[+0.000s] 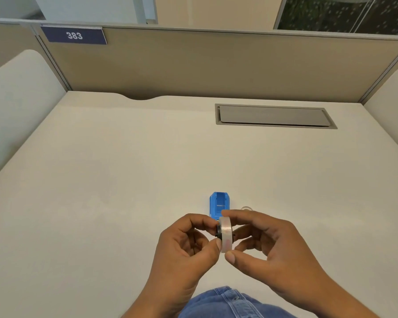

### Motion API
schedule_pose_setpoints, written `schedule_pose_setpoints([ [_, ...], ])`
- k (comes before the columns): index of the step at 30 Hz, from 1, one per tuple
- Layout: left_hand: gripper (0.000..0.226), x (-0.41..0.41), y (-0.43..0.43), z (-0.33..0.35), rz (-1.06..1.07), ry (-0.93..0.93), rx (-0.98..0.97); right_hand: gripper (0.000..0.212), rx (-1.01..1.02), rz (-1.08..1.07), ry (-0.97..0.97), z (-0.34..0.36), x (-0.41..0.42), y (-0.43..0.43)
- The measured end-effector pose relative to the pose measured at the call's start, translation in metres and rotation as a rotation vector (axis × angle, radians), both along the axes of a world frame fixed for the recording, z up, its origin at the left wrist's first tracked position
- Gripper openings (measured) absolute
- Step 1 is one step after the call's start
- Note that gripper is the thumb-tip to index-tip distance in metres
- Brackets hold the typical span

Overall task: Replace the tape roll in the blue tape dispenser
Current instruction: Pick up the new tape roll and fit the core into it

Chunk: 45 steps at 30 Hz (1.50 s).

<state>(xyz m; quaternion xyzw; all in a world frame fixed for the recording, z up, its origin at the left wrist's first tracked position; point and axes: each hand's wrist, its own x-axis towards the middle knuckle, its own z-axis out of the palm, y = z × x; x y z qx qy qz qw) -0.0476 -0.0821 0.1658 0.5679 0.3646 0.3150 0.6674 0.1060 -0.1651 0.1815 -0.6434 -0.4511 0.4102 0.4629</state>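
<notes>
The blue tape dispenser [219,205] lies on the white desk [124,180], its open cavity facing up, just beyond my hands. A clear tape roll [226,234] is held edge-on above the desk between both hands. My right hand [269,246] pinches the roll's rim with thumb and forefinger. A black hub [218,231] sits at the roll's left face, and my left hand [189,244] grips it with its fingertips. A faint clear ring [246,207], possibly a used tape core, lies on the desk right of the dispenser.
A grey cable hatch [274,115] is set into the desk at the back right. Beige partition panels [193,65] wall the desk behind and at both sides, with a sign reading 383 [75,35]. Blue denim [228,304] shows at the bottom edge.
</notes>
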Motion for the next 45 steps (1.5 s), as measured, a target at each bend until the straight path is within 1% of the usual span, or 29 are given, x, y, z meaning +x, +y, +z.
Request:
schedule_pose_setpoints([
  [6,0.024,-0.005,0.000,0.001,-0.015,0.042,0.033,0.050,-0.005,0.013,0.006,0.002,0.002,0.000],
  [8,0.026,-0.006,0.000,0.000,-0.017,0.047,0.033,0.053,-0.016,0.016,0.016,0.003,0.003,0.000],
  [10,0.024,-0.007,-0.001,0.000,-0.005,0.025,0.011,0.059,-0.024,0.009,0.064,0.003,0.004,0.001],
  [12,0.020,-0.007,-0.002,-0.002,0.012,-0.017,-0.037,0.060,-0.027,-0.018,0.099,0.003,0.004,0.000],
  [16,0.014,-0.004,-0.003,-0.006,0.028,-0.097,-0.148,0.050,-0.052,-0.090,0.188,0.001,0.002,-0.001],
  [19,0.012,-0.001,-0.006,-0.008,0.002,-0.110,-0.189,0.038,-0.055,-0.112,0.183,-0.004,-0.003,-0.002],
  [23,0.017,0.001,-0.007,-0.017,0.017,-0.073,-0.226,0.041,-0.089,-0.197,0.179,-0.014,-0.008,-0.004],
  [26,0.027,0.002,-0.003,-0.022,0.034,-0.061,-0.247,0.040,-0.112,-0.217,0.282,-0.018,-0.005,-0.002],
  [29,0.024,0.003,0.000,-0.023,0.060,-0.061,-0.249,0.037,-0.102,-0.141,0.434,-0.015,0.001,0.000],
  [30,0.023,0.002,0.000,-0.022,0.073,-0.069,-0.254,0.038,-0.101,-0.113,0.478,-0.014,0.003,0.001],
  [33,0.020,0.002,0.002,-0.020,0.088,-0.103,-0.285,0.051,-0.101,-0.074,0.561,-0.012,0.008,0.001],
  [36,0.031,0.002,0.004,-0.018,0.086,-0.157,-0.342,0.051,-0.074,-0.037,0.535,-0.009,0.010,0.003],
  [39,0.019,0.003,0.004,-0.012,0.075,-0.216,-0.378,0.048,-0.053,-0.035,0.493,-0.007,0.011,0.004],
  [42,0.022,0.003,0.005,-0.011,0.039,-0.207,-0.338,0.044,-0.036,-0.076,0.444,-0.006,0.010,0.006],
  [45,0.023,0.004,0.003,-0.009,0.031,-0.180,-0.278,0.046,-0.033,-0.104,0.338,-0.004,0.007,0.006],
])
